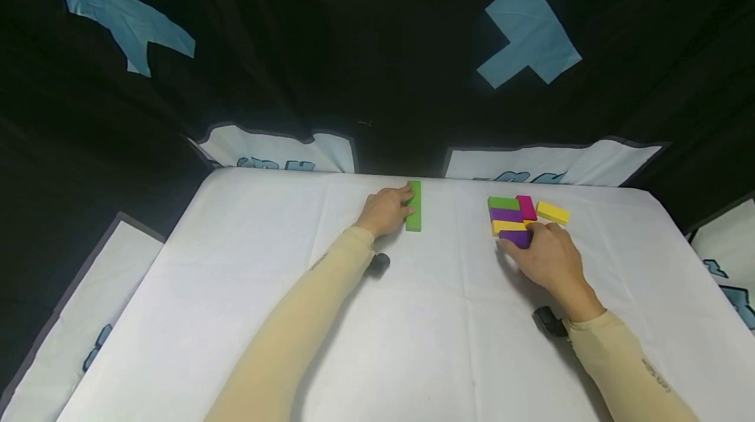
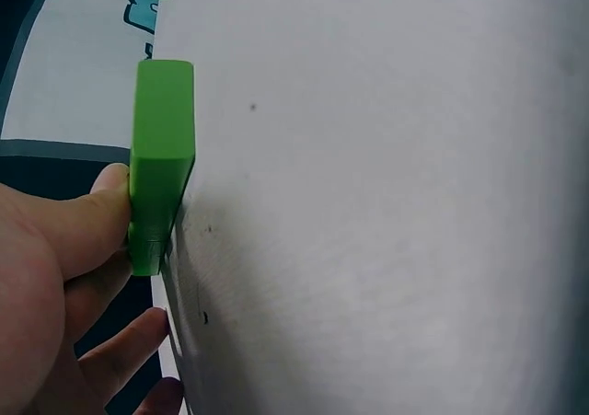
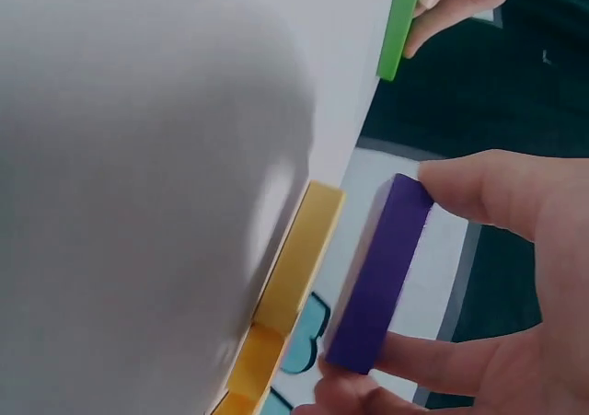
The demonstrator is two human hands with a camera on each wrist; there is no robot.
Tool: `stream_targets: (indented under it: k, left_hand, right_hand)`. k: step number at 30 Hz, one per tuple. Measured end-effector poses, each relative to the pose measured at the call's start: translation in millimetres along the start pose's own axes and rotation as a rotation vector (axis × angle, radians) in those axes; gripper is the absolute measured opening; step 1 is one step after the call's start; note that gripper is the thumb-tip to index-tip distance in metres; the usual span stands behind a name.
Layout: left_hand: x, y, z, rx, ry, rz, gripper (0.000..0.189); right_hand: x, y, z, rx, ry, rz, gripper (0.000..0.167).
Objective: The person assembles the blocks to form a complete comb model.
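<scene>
Two green blocks (image 1: pixel 414 217) lie end to end in a line on the white table. My left hand (image 1: pixel 386 210) is at their left side, its thumb and fingertips touching them; in the left wrist view the thumb presses beside the nearer green block (image 2: pixel 164 111). On the right, my right hand (image 1: pixel 551 258) pinches a purple block (image 1: pixel 514 238) by its two ends, thumb at one and fingers at the other. In the right wrist view this purple block (image 3: pixel 382 272) stands apart from a yellow block (image 3: pixel 299 259). A yellow block (image 1: pixel 507 228) lies just beyond it in the head view.
Beyond my right hand are another purple block (image 1: pixel 506 215), a green block (image 1: pixel 503 202), a magenta block (image 1: pixel 527 206) and a slanted yellow block (image 1: pixel 552 213). The white table (image 1: pixel 413 337) ends at a dark curtain (image 1: pixel 389 94) at the back.
</scene>
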State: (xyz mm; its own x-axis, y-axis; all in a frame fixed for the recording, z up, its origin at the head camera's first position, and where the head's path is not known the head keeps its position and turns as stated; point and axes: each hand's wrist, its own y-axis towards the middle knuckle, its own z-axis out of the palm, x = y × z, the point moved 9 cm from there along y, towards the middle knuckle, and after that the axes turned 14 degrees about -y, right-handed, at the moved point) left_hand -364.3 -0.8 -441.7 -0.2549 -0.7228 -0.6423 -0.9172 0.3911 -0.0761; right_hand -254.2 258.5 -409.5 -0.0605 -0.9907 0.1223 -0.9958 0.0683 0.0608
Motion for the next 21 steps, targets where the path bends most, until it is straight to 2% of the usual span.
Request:
stream_targets:
  k: [7, 10, 14, 21]
  left_hand:
    - [1.2, -1.3, 0.1, 0.004, -0.015, -0.007, 0.05]
    - [1.1, -1.1, 0.1, 0.006, -0.017, -0.007, 0.05]
    - [0.8, 0.0, 0.3, 0.008, -0.011, -0.005, 0.05]
    - [0.1, 0.8, 1.0, 0.015, -0.001, -0.01, 0.05]
  right_hand:
    - [22.8, -7.0, -10.5, -0.139, 0.07, -0.091, 0.066]
    - [33.6, -8.6, -12.7, -0.175, 0.078, -0.135, 0.064]
    - [46.9, -9.4, -13.1, -0.182, 0.08, -0.171, 0.066]
    - [65.0, -9.9, -5.8, -0.129, 0.11, -0.208, 0.073]
